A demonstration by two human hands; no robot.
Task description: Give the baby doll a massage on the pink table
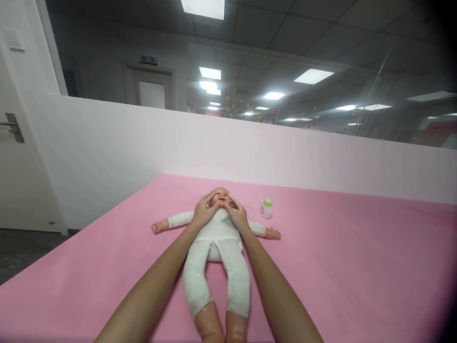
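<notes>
A baby doll (217, 252) in a white one-piece suit lies on its back on the pink surface (339, 267), arms spread, feet toward me. My left hand (203, 212) rests on the left side of the doll's face, fingers on its cheek. On the other cheek lies my right hand (236, 213), fingers touching the face as well. Neither hand grips anything. A small white bottle with a green cap (266, 208) stands upright just right of the doll's head, near its outstretched arm.
A low white partition wall (285, 152) runs behind the pink surface, with glass above it. A white door with a metal handle (12, 127) is at far left. Dark floor (21, 252) lies beyond the surface's left edge.
</notes>
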